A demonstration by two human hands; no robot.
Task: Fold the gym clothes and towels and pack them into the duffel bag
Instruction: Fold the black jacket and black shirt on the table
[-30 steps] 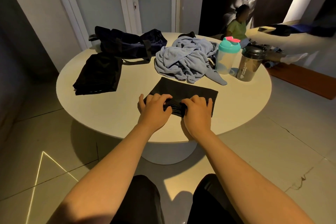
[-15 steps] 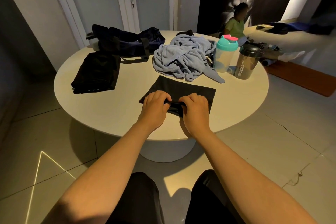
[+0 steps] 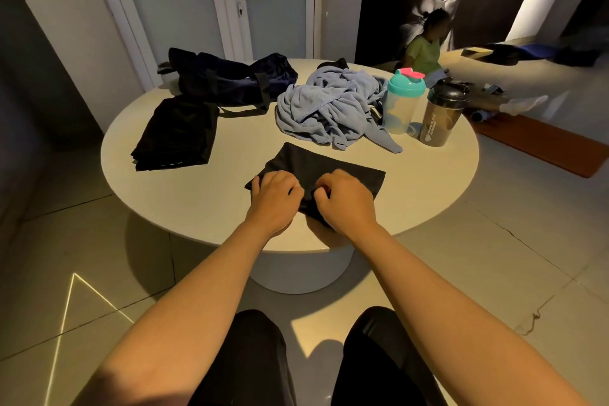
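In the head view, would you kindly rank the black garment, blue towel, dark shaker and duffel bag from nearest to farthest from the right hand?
1. The black garment, gripped by the right hand itself.
2. The blue towel, heaped just beyond, in the middle.
3. The dark shaker, off to the right.
4. The duffel bag, far back on the left.

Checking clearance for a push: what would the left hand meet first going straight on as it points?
Past the black garment it grips, the left hand would likely meet the crumpled blue towel first, though depth is unclear.
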